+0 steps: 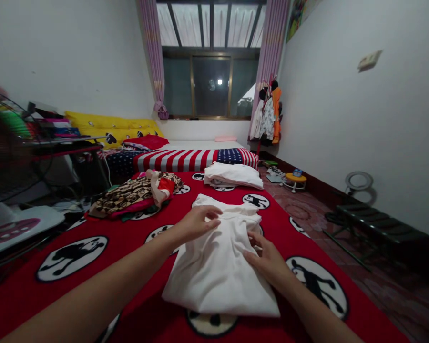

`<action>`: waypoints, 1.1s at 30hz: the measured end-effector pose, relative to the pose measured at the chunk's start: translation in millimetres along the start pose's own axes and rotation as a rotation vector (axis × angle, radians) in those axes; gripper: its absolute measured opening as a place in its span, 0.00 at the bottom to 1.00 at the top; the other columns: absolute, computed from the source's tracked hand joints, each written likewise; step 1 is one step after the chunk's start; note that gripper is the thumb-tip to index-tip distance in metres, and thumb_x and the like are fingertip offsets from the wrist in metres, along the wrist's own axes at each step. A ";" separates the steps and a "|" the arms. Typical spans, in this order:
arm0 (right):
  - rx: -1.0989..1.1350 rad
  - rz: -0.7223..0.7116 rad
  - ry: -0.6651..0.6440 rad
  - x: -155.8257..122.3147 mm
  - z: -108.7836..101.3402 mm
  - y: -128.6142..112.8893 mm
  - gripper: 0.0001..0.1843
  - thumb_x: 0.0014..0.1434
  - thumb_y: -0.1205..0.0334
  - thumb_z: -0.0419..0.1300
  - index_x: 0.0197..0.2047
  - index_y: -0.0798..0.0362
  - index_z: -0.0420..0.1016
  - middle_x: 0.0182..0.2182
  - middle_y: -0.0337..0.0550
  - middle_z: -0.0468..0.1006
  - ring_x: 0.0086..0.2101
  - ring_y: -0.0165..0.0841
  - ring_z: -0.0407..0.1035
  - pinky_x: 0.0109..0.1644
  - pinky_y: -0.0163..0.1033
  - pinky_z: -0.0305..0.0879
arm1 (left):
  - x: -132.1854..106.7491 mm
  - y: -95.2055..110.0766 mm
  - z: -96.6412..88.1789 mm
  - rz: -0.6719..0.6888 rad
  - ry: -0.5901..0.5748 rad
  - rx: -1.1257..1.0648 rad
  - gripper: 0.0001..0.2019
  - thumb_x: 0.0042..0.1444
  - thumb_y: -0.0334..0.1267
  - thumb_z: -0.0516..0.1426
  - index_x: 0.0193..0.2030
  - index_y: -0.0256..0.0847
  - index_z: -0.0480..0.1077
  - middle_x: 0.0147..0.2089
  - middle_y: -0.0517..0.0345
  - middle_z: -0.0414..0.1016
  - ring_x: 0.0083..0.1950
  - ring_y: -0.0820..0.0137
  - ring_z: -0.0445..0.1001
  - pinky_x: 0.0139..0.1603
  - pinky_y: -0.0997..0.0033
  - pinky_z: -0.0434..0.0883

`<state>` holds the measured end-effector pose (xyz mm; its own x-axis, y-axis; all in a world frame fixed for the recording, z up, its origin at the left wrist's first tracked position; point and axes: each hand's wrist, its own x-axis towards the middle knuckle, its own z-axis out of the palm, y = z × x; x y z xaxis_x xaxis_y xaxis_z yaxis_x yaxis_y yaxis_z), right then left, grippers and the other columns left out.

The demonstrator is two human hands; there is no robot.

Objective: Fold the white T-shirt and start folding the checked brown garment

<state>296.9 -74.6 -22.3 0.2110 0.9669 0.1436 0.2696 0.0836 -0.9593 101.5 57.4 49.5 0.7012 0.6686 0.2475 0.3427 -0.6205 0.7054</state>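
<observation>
From my feed, the nearest thing is the wide hem of a white garment (221,281), which lies flat but creased at lower centre on a red blanket (125,238). Its long axis looks to run almost straight up the frame, from that hem to a narrower, rumpled end at centre.

My right hand (270,259) is the one nearer the hem, at the garment's right edge, its fingers bent. I cannot tell whether cloth is caught between thumb and fingertips. My left hand (198,221) comes in higher up, over the upper-left part, thumb and fingers loosely curved with a gap between them. The cloth lies between the two hands, to the right of the left fingers and to the left of the right ones.

For room, I see a broader stretch of blanket to the left than to the right, where its edge slants to the lower-right corner beside the tiled floor (296,209). Farther up, a patterned clothes pile (128,197) sits left of centre, and a folded white stack (232,175) lies just beyond the garment's far end.
</observation>
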 end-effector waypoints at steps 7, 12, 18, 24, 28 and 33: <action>-0.213 -0.316 -0.042 -6.2 1.1 7.4 0.26 0.50 0.72 0.56 0.54 0.52 0.72 0.49 0.48 0.74 0.49 0.38 0.70 0.53 0.42 0.66 | 53.3 8.3 34.3 0.117 -0.138 -0.092 0.28 0.52 0.52 0.60 0.56 0.38 0.72 0.57 0.45 0.73 0.56 0.56 0.72 0.49 0.65 0.69; -0.323 -0.436 -0.072 -4.8 -0.4 8.5 0.28 0.49 0.77 0.55 0.53 0.50 0.72 0.47 0.47 0.74 0.49 0.37 0.68 0.54 0.41 0.64 | 66.1 20.3 24.7 0.149 -0.339 0.161 0.26 0.50 0.61 0.58 0.33 0.36 0.79 0.28 0.55 0.77 0.29 0.68 0.71 0.29 0.74 0.61; -0.351 -0.428 -0.078 -6.9 -0.2 2.0 0.27 0.50 0.78 0.54 0.53 0.51 0.71 0.44 0.46 0.73 0.44 0.36 0.68 0.49 0.39 0.64 | 60.6 25.6 -2.5 -0.006 -0.474 0.110 0.23 0.41 0.58 0.65 0.21 0.36 0.71 0.18 0.64 0.61 0.21 0.77 0.56 0.23 0.74 0.52; -0.291 -0.427 -0.036 -11.5 -0.3 -10.0 0.15 0.50 0.78 0.54 0.37 0.51 0.72 0.37 0.42 0.70 0.38 0.32 0.67 0.41 0.35 0.62 | 47.4 17.0 -10.0 -0.069 -0.316 -0.296 0.21 0.42 0.52 0.67 0.28 0.35 0.68 0.26 0.62 0.67 0.27 0.75 0.64 0.28 0.76 0.59; -0.214 -0.384 -0.005 -14.2 0.1 -18.3 0.08 0.50 0.72 0.58 0.34 0.52 0.70 0.51 0.46 0.68 0.47 0.35 0.67 0.39 0.34 0.63 | 45.5 20.6 1.4 0.000 -0.160 -0.455 0.23 0.38 0.47 0.70 0.34 0.37 0.66 0.25 0.65 0.67 0.26 0.76 0.65 0.28 0.77 0.61; 0.166 -0.117 -0.006 -8.7 0.7 -17.7 0.14 0.51 0.56 0.63 0.38 0.51 0.66 0.42 0.45 0.76 0.39 0.36 0.72 0.38 0.37 0.66 | 54.2 39.8 17.5 0.244 -0.048 -0.415 0.26 0.47 0.42 0.66 0.52 0.36 0.67 0.45 0.50 0.74 0.44 0.67 0.74 0.42 0.71 0.69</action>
<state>289.6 -84.3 -6.7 0.1815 0.9496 0.2555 0.1334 0.2336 -0.9631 164.0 61.8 79.3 0.7616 0.4979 0.4148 -0.1069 -0.5348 0.8382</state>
